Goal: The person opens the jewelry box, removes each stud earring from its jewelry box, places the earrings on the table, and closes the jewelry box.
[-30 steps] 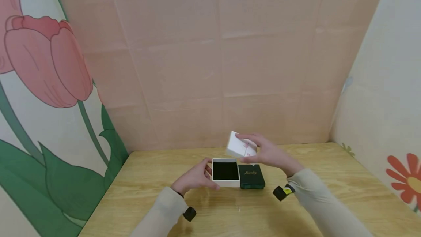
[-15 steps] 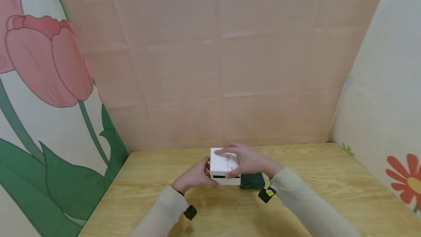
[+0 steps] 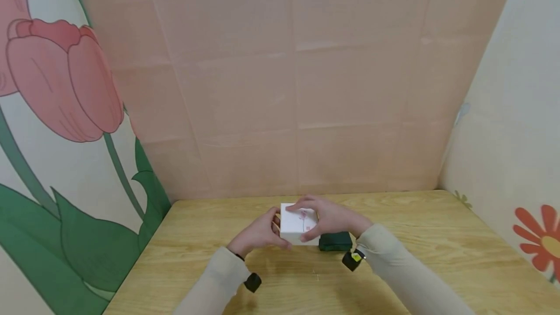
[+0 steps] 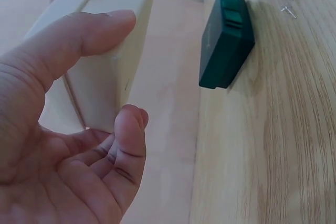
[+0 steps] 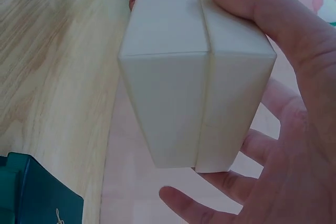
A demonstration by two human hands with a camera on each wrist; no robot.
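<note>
Both hands hold a white cardboard box (image 3: 289,222) with a pink flower print on its top. Its lid (image 5: 233,103) sits over the base (image 5: 167,108), a thin seam running between them. My left hand (image 3: 261,232) grips the base, with the thumb along the near side and the fingers curled around the left side and bottom corner. From above, my right hand (image 3: 334,217) grips the lid between thumb and fingers. Just right of the white box lies a small dark green jewelry box (image 3: 336,241), closed, partly covered by the right hand in the head view. The white box's inside is hidden.
Two tiny shiny pin-like pieces (image 4: 288,11) lie on the wooden table (image 3: 210,256) nearer to me. A pink sheet (image 3: 245,111) hangs behind the table. Flower-painted walls (image 3: 507,135) stand on both sides.
My right hand has brought the white lid left and down from above the green box onto the open base, covering its black interior. The left hand has stayed on the base.
</note>
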